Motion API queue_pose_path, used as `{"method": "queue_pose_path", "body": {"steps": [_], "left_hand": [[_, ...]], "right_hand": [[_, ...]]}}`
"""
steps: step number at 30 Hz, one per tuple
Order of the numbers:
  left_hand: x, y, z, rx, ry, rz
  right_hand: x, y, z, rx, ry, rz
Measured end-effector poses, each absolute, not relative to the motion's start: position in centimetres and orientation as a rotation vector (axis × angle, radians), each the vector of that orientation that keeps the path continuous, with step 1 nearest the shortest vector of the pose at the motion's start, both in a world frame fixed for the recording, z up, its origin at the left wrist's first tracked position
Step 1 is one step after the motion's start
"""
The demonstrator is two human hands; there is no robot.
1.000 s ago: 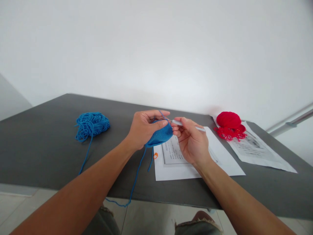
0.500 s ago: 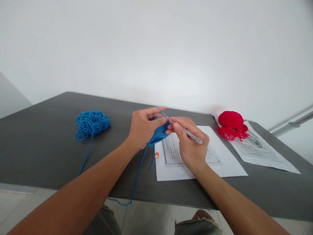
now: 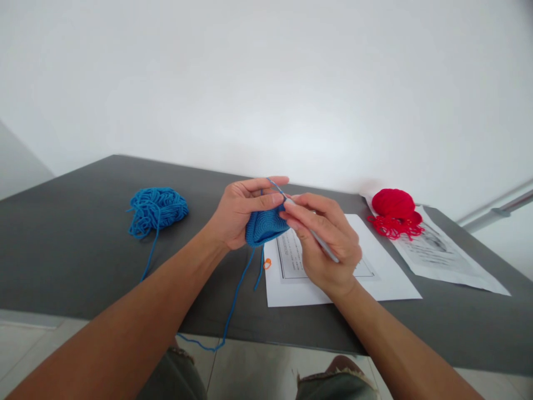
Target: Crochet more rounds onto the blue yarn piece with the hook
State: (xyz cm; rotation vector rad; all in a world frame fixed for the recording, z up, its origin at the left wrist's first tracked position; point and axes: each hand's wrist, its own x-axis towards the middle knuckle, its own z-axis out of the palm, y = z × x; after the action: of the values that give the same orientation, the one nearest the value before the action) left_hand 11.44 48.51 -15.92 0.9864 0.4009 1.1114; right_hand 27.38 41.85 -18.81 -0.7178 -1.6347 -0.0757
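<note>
One blue crochet piece (image 3: 266,225) on my feed: dense, ridged curving rows, rounded lower edge, held above the dark table (image 3: 83,239). Left hand (image 3: 238,208) pinches it; right hand (image 3: 328,230) pinches a grey crochet hook (image 3: 326,248) at the piece's upper right edge. I see blue yarn (image 3: 275,186) stretched from left hand to hook.

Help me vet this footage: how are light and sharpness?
Head view: soft bright patch on the white wall; head view: rings show in the blue crochet piece, but print on the nearer sheet is unreadable; head view: red yarn ball shows little strand detail.
</note>
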Motion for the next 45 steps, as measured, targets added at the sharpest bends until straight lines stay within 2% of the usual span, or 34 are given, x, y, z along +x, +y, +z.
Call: {"method": "queue_pose_path", "body": {"steps": [7, 10, 18, 25, 38, 45], "left_hand": [[10.8, 49.2, -15.9, 1.048, 0.428, 1.086], [10.6, 49.4, -15.9, 1.072, 0.446, 1.071], [10.5, 49.4, -15.8, 1.148, 0.492, 1.092], [11.2, 49.0, -16.6, 1.265, 0.583, 1.314], [12.2, 48.7, -17.0, 1.377, 0.659, 1.444], [12.4, 48.7, -17.1, 1.330, 0.681, 1.483]], "right_hand": [[27.2, 42.6, -18.4, -0.705, -1.332, 0.435], [27.4, 43.1, -18.8, -0.660, -1.292, 0.543], [28.2, 43.4, -18.9, -0.643, -1.285, 0.619], [27.8, 42.7, -18.0, -0.690, -1.251, 0.592], [27.6, 43.4, -17.9, -0.688, -1.009, 0.911], [27.4, 43.4, -18.3, -0.726, -1.069, 0.788]]}}
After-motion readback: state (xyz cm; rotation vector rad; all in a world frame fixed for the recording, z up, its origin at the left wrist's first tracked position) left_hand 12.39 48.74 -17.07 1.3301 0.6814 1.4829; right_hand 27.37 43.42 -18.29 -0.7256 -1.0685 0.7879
